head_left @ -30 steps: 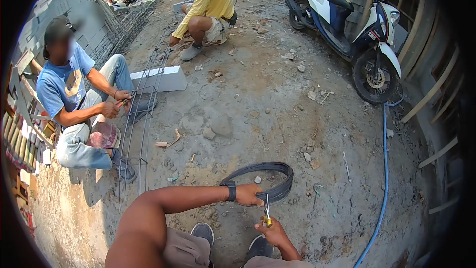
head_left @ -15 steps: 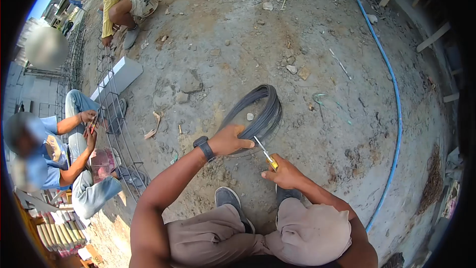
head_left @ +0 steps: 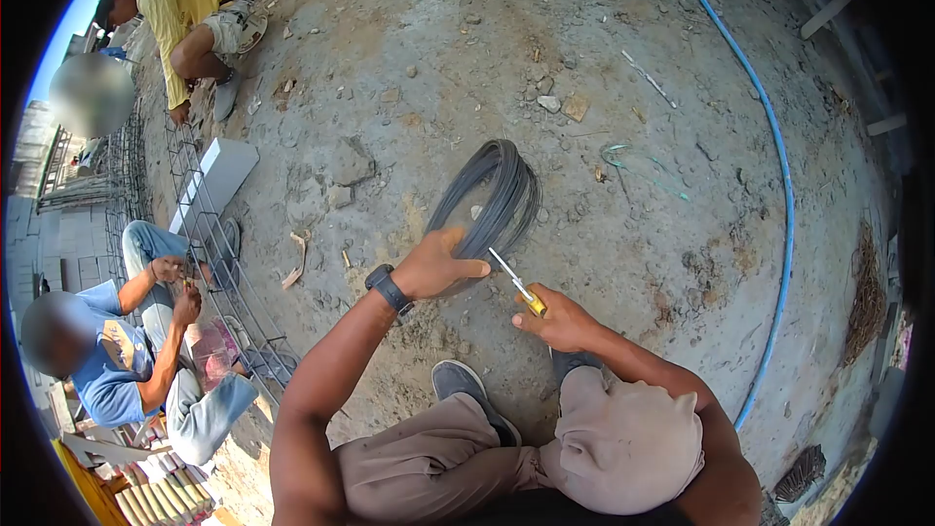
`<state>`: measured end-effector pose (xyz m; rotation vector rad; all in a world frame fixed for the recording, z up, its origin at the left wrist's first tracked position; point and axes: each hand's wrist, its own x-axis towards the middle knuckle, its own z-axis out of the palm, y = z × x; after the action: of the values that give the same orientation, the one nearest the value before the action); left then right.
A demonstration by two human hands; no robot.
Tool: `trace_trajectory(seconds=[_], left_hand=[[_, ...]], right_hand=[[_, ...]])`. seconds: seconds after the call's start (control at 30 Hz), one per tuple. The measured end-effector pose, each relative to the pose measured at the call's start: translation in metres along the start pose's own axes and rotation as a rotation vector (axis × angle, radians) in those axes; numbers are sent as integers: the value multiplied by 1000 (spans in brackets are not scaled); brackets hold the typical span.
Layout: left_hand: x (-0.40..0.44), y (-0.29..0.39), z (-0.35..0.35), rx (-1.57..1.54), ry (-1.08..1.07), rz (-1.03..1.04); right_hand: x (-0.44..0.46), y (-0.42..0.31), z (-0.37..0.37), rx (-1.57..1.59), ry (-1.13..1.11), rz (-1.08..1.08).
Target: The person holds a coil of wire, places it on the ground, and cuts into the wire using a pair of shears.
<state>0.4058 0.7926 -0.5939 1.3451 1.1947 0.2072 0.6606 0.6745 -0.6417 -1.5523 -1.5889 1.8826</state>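
Note:
My left hand [head_left: 435, 261], with a dark watch on the wrist, is closed around the near side of a coil of thin dark wire [head_left: 504, 193]. The loop leans away from me above the dirt. In my right hand [head_left: 560, 317] is a screwdriver [head_left: 516, 280] with a bright metal shaft and a yellow handle. Its tip points up and left, beside my left thumb at the coil's near edge. I cannot tell whether the tip touches the wire.
A seated person [head_left: 117, 341] and a crouching person [head_left: 190, 19] are at the left, by a long steel rebar cage [head_left: 229, 297]. A white block [head_left: 219, 180] lies near it. A blue hose [head_left: 784, 166] runs down the right. Stones and scraps lie on the dirt.
The view has shifted, so the surroundings sit differently in it. My left hand still grips the wire coil, and my right hand still holds the screwdriver close by.

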Motion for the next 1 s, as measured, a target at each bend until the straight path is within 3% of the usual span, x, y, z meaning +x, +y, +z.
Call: trace_trajectory(seconds=[0.3, 1.0], left_hand=[[-1, -6, 7, 147, -25, -26], [-7, 0, -5, -37, 16, -79]], right_hand=[[5, 7, 7, 5, -48, 38], [-1, -8, 5, -87, 21, -7]])
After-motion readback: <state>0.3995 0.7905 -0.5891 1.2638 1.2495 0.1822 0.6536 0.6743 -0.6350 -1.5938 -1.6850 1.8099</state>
